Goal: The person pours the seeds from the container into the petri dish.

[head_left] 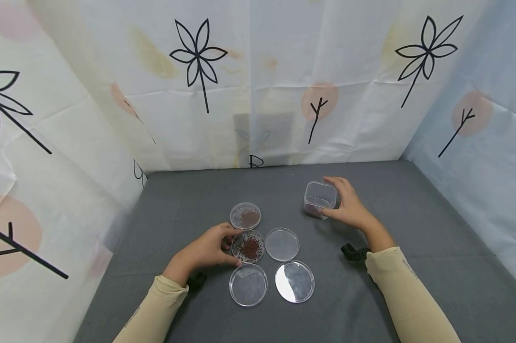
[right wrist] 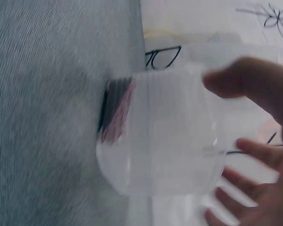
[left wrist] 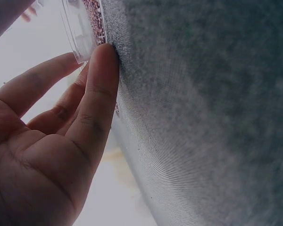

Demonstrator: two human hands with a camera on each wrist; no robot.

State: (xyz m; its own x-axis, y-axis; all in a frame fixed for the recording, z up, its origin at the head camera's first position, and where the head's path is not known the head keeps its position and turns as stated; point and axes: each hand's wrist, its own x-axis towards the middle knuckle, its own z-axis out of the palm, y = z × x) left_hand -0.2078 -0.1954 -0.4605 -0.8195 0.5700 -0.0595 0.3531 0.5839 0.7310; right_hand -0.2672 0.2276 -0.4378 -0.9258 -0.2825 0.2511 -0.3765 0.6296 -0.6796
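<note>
My left hand (head_left: 208, 245) holds the rim of a petri dish (head_left: 248, 246) between thumb and fingers. Reddish-brown granules lie heaped among whitish bits in this dish. The left wrist view shows a fingertip against a clear dish wall (left wrist: 78, 35), low over the cloth. At the right, a clear square plastic container (head_left: 319, 193) stands on the table with some reddish granules (right wrist: 118, 115) at its bottom. My right hand (head_left: 348, 202) is spread around its near side, fingers extended. The right wrist view is blurred, so firm contact is hard to judge.
Another dish with brownish granules (head_left: 245, 216) sits behind the held one. Three clear dish pieces lie close by: one to the right (head_left: 282, 244), one in front (head_left: 248, 285) and one at front right (head_left: 295, 281). Grey cloth (head_left: 412, 205) covers the table; patterned curtains (head_left: 275, 62) surround it.
</note>
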